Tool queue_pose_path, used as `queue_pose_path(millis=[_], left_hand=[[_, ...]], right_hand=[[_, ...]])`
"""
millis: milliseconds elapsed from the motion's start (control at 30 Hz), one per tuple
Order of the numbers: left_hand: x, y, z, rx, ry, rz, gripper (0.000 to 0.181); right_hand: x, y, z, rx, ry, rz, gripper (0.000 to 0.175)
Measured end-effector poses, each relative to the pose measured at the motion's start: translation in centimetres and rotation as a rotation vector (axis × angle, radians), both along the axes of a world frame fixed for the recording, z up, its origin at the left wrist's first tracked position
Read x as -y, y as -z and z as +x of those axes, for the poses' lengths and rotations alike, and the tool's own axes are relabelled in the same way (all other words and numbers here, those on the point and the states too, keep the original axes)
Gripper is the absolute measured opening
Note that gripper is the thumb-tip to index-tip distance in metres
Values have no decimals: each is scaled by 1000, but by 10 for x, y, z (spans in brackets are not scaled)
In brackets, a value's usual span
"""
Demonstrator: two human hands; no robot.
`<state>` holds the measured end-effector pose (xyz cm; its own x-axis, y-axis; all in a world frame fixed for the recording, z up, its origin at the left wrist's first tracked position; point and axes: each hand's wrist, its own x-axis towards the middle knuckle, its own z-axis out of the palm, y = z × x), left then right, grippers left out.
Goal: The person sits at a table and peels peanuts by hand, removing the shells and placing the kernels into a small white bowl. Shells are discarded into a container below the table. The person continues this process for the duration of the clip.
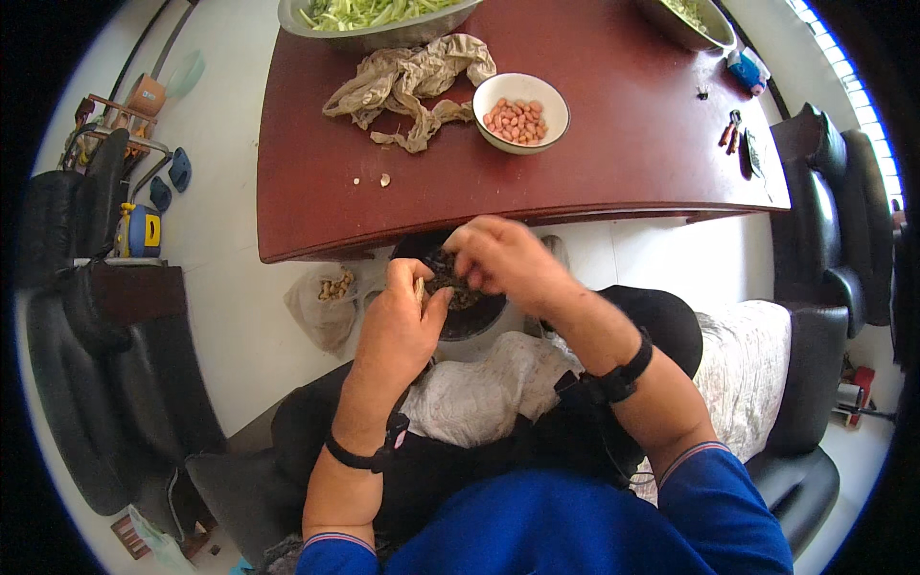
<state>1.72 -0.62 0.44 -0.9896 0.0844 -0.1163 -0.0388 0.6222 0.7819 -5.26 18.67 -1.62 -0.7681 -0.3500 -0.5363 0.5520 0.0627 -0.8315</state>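
My left hand (406, 316) pinches a peanut shell (419, 290) between thumb and fingers, above a dark bin (471, 328). Close by on the right, my right hand (503, 262) is blurred, its fingers curled over the same bin; whether anything is in them cannot be made out. Brownish debris (467, 298) lies inside the bin, partly hidden by both hands. On the table stands a white enamel bowl (523, 149) with reddish shelled peanuts (516, 122). A plastic bag (316, 316) of unshelled peanuts (336, 286) rests on the floor left of the bin.
The dark red table (611, 165) has its front edge just beyond my hands. It bears a crumpled beige cloth (410, 83), a metal basin (374, 34) of cut green vegetables, another metal bowl (690, 32), and red-handled pliers (730, 133). Black sofas (122, 359) flank me.
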Motion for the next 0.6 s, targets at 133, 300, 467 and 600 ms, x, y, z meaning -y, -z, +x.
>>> queue_pose_path(millis=[133,300,467,600], left_hand=[[-5,6,1,246,28,-80,43],[-11,12,-3,278,60,-90,48],[-3,13,-4,375,56,-47,57],[1,17,-6,422,-29,310,47]], right_hand=[[-32,-37,-38,-149,297,-44,25],[-45,-56,-95,-467,403,3,40],[-35,-33,-113,-893,290,559,46],[-33,-34,-95,-877,468,489,39]])
